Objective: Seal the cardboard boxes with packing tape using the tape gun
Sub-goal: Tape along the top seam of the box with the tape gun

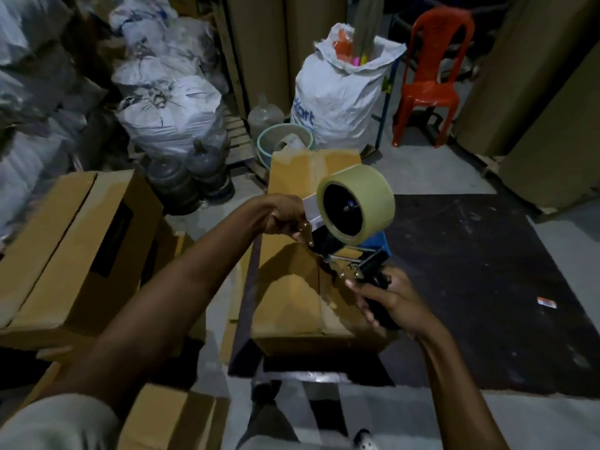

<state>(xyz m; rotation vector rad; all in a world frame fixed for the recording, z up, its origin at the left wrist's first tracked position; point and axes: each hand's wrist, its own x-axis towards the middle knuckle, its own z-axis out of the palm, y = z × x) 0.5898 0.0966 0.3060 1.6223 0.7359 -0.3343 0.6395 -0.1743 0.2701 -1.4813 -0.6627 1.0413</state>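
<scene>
Sack (341, 92): beyond the hands, open-topped, sticks and orange pieces poking out.
Basin (285, 126): beyond the left hand, something white inside.
Cardboard box (292, 287): directly beneath both hands.
Tape gun (328, 241): between the hands, long axis slanting from right hand up towards left; tape roll (357, 204) uppermost.
Right hand (389, 300): wrapped round the handle.
Left hand (282, 216): curled on the gun's front end, forearm stretched forward.

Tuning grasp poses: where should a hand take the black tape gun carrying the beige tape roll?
Take the tape gun by its black pistol handle, from the rear, as the right hand grips it. The beige tape roll is bulky; the left hand holds the metal-edged front.
</scene>
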